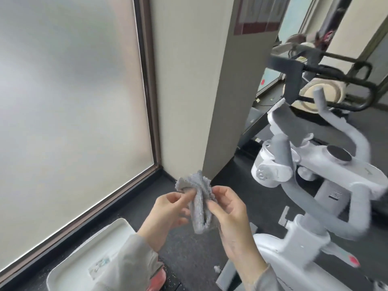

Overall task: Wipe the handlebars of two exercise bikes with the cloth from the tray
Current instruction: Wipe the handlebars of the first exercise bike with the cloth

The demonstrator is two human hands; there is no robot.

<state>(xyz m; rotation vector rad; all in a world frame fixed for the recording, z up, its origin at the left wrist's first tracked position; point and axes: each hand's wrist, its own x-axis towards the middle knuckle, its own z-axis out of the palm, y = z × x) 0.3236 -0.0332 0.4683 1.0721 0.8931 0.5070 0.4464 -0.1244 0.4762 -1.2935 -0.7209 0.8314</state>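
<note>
Both hands, left point(168, 211) and right point(228, 211), pinch a crumpled grey terry cloth point(199, 204) between curled fingers, above the dark floor, between a white plastic tray point(84, 261) and a white exercise bike's grey padded handlebars point(327, 211).

The cloth point(200, 203) sits between the left hand point(168, 215) and the right hand point(232, 219), both pinching it above the floor point(189, 255). Below and to the left lies the tray point(90, 255) on the floor, beside the window point(69, 97). To the right stands the near bike point(310, 185), its handlebars point(327, 211) toward the person; behind it (past the pillar point(199, 80)) stands the second bike point(327, 80).
</note>
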